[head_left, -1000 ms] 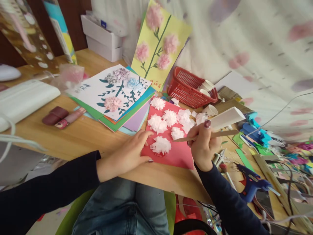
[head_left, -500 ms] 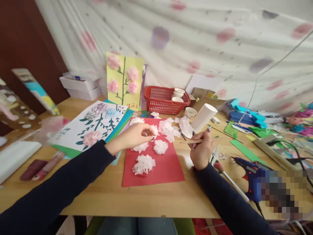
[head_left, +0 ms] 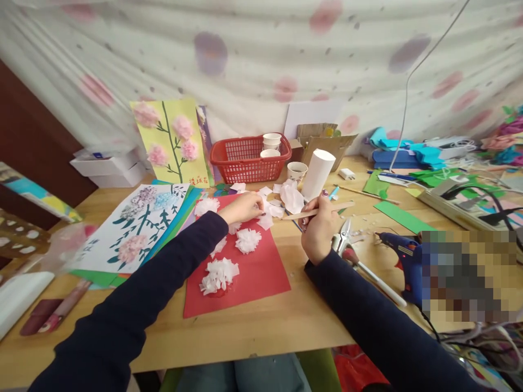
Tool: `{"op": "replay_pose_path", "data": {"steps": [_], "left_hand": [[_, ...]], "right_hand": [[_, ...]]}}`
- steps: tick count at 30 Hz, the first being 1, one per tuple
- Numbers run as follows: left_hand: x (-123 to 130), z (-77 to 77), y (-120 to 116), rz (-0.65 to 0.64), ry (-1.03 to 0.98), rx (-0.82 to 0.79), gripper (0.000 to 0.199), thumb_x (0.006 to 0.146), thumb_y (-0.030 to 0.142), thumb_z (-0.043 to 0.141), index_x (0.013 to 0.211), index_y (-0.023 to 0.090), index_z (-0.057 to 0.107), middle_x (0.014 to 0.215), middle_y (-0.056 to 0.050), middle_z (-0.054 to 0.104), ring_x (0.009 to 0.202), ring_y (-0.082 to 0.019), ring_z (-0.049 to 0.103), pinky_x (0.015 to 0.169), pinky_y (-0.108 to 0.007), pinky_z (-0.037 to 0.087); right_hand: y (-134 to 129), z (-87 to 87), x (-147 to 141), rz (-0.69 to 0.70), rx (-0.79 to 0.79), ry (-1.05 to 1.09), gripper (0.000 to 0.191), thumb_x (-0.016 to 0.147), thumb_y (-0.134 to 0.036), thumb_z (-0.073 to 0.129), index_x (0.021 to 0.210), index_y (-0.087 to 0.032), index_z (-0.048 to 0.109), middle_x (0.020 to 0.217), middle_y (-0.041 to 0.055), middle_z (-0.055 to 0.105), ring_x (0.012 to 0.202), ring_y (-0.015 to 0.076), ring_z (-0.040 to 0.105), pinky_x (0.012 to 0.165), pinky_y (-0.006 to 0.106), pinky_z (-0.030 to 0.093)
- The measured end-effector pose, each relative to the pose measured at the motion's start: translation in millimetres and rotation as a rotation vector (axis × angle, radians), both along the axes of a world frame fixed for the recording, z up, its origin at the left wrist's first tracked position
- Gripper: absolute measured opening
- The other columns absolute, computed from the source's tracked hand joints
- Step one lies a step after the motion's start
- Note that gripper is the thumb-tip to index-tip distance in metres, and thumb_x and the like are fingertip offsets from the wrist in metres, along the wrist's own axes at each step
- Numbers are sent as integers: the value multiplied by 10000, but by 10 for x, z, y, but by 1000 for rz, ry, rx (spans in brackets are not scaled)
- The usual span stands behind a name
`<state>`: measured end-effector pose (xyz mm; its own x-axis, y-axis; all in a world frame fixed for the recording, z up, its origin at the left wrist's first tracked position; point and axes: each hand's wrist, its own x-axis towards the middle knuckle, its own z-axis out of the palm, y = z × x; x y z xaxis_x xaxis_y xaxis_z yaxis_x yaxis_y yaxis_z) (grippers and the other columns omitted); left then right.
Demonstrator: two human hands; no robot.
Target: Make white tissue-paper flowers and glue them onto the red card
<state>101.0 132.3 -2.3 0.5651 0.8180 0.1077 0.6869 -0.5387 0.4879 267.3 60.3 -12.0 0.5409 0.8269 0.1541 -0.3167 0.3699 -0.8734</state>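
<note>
Red paper (head_left: pixel 261 277) lies on the desk with several ruffled white tissue-paper flowers on it, one of them a pompom (head_left: pixel 248 240) near the middle. Over its far edge is my left hand (head_left: pixel 244 208), fingers curled together at a heap of loose white tissue squares (head_left: pixel 274 209); what sits between the fingertips is hidden. To the right, my right hand (head_left: pixel 317 226) grips a flat wooden craft stick (head_left: pixel 292 216), which points left toward the heap. Scissors (head_left: pixel 342 235) lie beside my right wrist.
A red basket (head_left: pixel 245 163) holding paper cups stands behind, near a paper cup (head_left: pixel 297 172) and a white roll (head_left: pixel 318 174). On the right are a blue glue gun (head_left: pixel 402 256) and a power strip (head_left: pixel 449 212). Flower pictures, including a yellow one (head_left: pixel 171 141), are at left.
My left hand has moved from above the flowers to the tissue squares at the back. My right hand still holds the craft stick. The view has shifted right.
</note>
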Motion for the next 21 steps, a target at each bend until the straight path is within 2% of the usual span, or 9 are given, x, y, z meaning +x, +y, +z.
{"op": "replay_pose_path", "data": {"steps": [3, 6, 10, 12, 14, 17, 21], "left_hand": [[-95, 79, -34, 40, -65, -15, 71, 809, 210, 629, 756, 164, 627, 840, -50, 668, 818, -195, 625, 764, -309, 487], [-276, 220, -166, 101, -151, -27, 92, 825, 247, 625, 808, 156, 633, 867, -52, 706, 808, -175, 647, 764, -299, 505], [-627, 359, -495, 206, -372, -131, 173, 777, 298, 675, 853, 143, 669, 897, -73, 735, 837, -185, 674, 797, -332, 530], [-821, 370, -700, 241, -448, -196, 227, 749, 323, 691, 884, 141, 677, 921, -83, 739, 851, -193, 680, 797, -346, 539], [-1010, 352, -917, 259, -476, -252, 248, 730, 332, 695, 893, 147, 676, 919, -79, 742, 840, -191, 682, 784, -345, 543], [-1257, 301, -1241, 218, -438, -345, 214, 749, 353, 675, 861, 171, 674, 861, -49, 746, 791, -177, 680, 754, -327, 542], [-1435, 200, -1568, 53, -255, -465, 155, 796, 335, 630, 840, 208, 706, 873, -22, 758, 823, -179, 682, 760, -300, 527]], "right_hand": [[-12, 11, 2, -9, -3, -26, 532, 841, -583, 528, 458, -219, 458, 311, -64, 364, 278, 76, 316, 314, 214, 222], [-9, -9, 2, -14, -19, -62, 542, 845, -605, 507, 464, -226, 442, 316, -65, 360, 281, 80, 320, 318, 214, 229], [19, -41, 0, -4, -24, -64, 525, 842, -593, 533, 483, -220, 450, 325, -72, 364, 285, 73, 307, 318, 204, 221], [9, -32, -11, 6, -33, -65, 531, 839, -610, 543, 495, -214, 467, 329, -70, 376, 286, 71, 317, 313, 199, 217], [-59, -2, -37, 72, -29, -104, 530, 832, -647, 554, 551, -198, 532, 367, -53, 443, 301, 74, 368, 310, 196, 226], [-331, 49, -125, 249, 32, -235, 491, 838, -646, 582, 734, -170, 643, 528, 1, 598, 382, 94, 492, 329, 197, 288], [-948, -6, -350, 383, 56, -428, 321, 892, -505, 623, 884, -185, 643, 677, 14, 646, 492, 123, 560, 390, 223, 403]]}}
